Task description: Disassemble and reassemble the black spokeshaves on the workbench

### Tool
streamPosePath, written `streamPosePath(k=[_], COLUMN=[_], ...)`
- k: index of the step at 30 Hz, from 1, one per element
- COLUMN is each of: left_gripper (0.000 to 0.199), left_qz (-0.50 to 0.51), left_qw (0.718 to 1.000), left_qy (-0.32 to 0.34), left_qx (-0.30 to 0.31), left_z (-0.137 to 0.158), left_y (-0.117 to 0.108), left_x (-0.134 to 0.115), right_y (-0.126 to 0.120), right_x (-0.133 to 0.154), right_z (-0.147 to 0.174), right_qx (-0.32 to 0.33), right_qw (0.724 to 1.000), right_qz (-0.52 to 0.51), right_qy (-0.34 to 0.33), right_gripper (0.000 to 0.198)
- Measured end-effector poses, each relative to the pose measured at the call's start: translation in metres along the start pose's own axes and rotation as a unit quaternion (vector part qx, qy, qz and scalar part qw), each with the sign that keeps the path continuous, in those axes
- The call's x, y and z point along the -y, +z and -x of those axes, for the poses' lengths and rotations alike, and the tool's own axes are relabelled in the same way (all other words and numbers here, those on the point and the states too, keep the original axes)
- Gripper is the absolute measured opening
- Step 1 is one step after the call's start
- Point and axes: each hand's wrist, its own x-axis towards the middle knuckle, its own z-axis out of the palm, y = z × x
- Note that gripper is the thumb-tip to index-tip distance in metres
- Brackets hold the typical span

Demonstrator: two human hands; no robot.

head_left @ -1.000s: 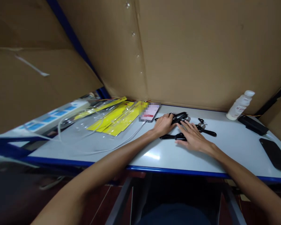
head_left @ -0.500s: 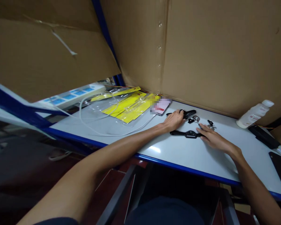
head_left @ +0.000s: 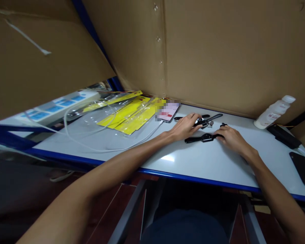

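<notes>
On the white table, a black spokeshave (head_left: 207, 137) with two handles and a flat middle body lies nearest me. My right hand (head_left: 232, 138) has its fingers curled at the right handle of this tool. A small black part (head_left: 223, 124) shows just beyond those fingertips. Farther back, my left hand (head_left: 185, 127) is over more black spokeshaves (head_left: 216, 118), its thumb and fingers closed around a dark body; their handles stick out past it. Beside the left fingers is a small shiny metal piece (head_left: 210, 124). The left palm hides part of the tools.
Yellow-backed clear packages (head_left: 130, 115) lie to the left, with a phone (head_left: 169, 112) on a white cable (head_left: 132, 149). At right stand a tilted-looking white bottle (head_left: 273, 113), a black case (head_left: 286, 137) and a dark phone-like slab (head_left: 302, 169). Cardboard (head_left: 218, 61) walls the back.
The view has turned slightly right. My right fingers have curled in from lying stretched out, onto the near spokeshave's handle. My left hand has shifted among the far tools, and another handle shows behind it.
</notes>
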Motion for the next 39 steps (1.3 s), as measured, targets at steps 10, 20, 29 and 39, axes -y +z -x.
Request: streamPosePath(k=[10,20,29,39], left_gripper=[0.032,0.038,0.028,0.017], left_qz=[0.034,-0.010,-0.024,-0.052], left_qw=[0.983,0.984,0.990,0.991], left_qy=[0.123,0.107,0.085,0.058], left_qx=[0.135,0.140,0.113,0.111], left_z=[0.013,0.010,0.006,0.004], left_y=[0.002,0.015,0.023,0.026], left_x=[-0.018,-0.012,-0.007,-0.012], right_y=[0.002,0.001,0.023,0.028], right_x=[-0.041,-0.007,0.060,0.067], right_z=[0.001,-0.004,-0.010,-0.014], right_qx=[-0.047,-0.153,-0.092,-0.090], right_qw=[0.994,0.982,0.995,0.989], right_qz=[-0.034,-0.069,-0.016,0.057], right_qy=[0.091,0.082,0.028,0.107], right_gripper=[0.025,0.019,0.021,0.035])
